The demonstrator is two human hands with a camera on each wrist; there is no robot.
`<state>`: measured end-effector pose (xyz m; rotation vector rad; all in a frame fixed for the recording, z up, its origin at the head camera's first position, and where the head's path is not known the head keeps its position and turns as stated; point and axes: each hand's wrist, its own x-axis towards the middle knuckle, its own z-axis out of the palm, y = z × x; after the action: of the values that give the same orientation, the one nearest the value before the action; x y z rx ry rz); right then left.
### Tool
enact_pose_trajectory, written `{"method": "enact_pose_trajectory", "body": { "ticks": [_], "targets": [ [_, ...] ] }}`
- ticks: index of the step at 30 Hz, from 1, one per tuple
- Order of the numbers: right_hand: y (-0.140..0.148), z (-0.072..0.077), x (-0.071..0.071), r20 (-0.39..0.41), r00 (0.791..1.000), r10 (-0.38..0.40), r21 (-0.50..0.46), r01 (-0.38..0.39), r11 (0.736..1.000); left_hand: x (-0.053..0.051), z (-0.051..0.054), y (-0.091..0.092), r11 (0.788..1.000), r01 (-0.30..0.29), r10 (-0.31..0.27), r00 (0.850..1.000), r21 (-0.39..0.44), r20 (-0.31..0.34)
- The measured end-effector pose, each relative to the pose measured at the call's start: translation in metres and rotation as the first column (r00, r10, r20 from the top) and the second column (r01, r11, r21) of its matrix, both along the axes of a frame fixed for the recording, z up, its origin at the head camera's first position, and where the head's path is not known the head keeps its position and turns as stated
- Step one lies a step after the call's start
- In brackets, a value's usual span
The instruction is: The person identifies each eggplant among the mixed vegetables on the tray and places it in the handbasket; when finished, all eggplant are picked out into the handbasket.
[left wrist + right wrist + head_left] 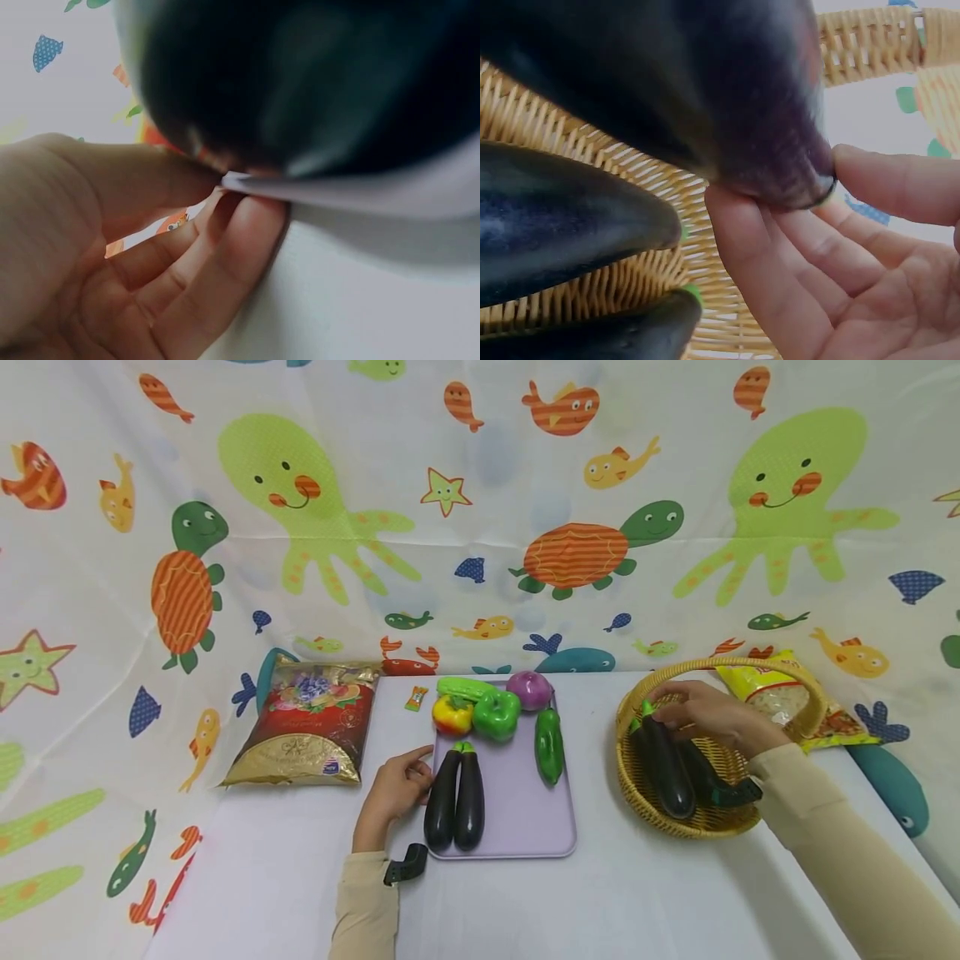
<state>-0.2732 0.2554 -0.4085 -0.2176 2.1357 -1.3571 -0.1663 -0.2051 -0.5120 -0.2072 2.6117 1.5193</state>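
My right hand [708,714] pinches an eggplant [664,768] near its green stem end, over the wicker basket [632,795]. Two more eggplants lie in the basket below it, one the upper eggplant [570,221], the other the lower eggplant [607,330] in the right wrist view. On the left, my left hand [393,789] pinches the rim of a pale purple tray [521,814] between thumb and fingers. Beside that hand, a pair of eggplants [469,797] rests side by side on the tray, stems pointing away.
At the tray's far end sit a bitter melon [465,687], a red-yellow pepper [452,716], a green bell pepper [497,715], a purple onion [529,691] and a long green pepper [550,747]. A red-gold bag [307,718] stands left; a yellow bag [772,693] lies behind the basket.
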Motion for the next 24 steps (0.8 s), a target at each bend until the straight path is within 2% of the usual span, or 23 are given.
{"method": "enact_pose_trajectory", "body": {
  "ticks": [9,19,24],
  "targets": [
    [-0.011,-0.010,-0.003,0.066,0.995,0.077,0.024,-0.079,0.997,0.000,0.000,0.000,1.000,-0.006,0.006,1.000,-0.001,0.005],
    [-0.016,-0.023,-0.006,0.127,0.989,0.082,-0.030,-0.079,0.996,-0.001,0.000,0.001,1.000,-0.003,0.003,1.000,-0.009,0.010],
    [-0.008,-0.023,-0.009,0.100,0.993,0.066,-0.007,-0.065,0.998,-0.001,0.001,0.001,1.000,-0.003,0.003,1.000,-0.017,0.012]
  ]
}}
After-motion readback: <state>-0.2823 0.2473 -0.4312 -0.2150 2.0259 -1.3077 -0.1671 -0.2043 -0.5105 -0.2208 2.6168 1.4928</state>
